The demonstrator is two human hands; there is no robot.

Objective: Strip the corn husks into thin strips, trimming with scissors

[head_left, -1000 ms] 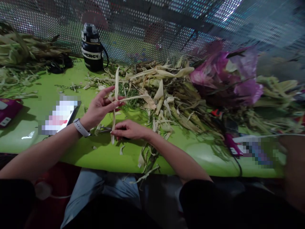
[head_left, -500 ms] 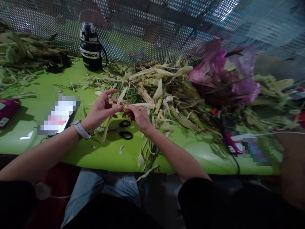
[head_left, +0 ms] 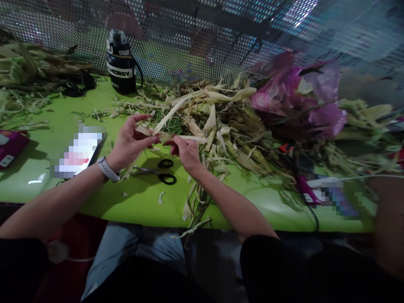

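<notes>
Pale husk strips (head_left: 166,137) are pinched between my two hands above the green table (head_left: 139,206). My left hand (head_left: 129,141), with a pale watch band on the wrist, grips their left part between thumb and fingers. Closed on the right part is my right hand (head_left: 186,152), a strip sticking out past it to the right. One long pale strip (head_left: 170,114) slants up and right from my left fingers. Scissors with black handles (head_left: 166,178) lie below my hands. A heap of dry husks (head_left: 240,147) spreads behind and to the right.
A dark bottle (head_left: 121,71) stands at the back near a perforated screen. A phone (head_left: 80,153) lies left, beside a magenta pack (head_left: 12,147). Another husk pile (head_left: 28,67) is at far left. A pink plastic bag (head_left: 325,101) sits back right; a person's arm (head_left: 389,219) shows at the right edge.
My hands have drawn slightly apart, my left hand moving a little left. The long strip at my left fingers now leans further to the right, and more of the scissors shows.
</notes>
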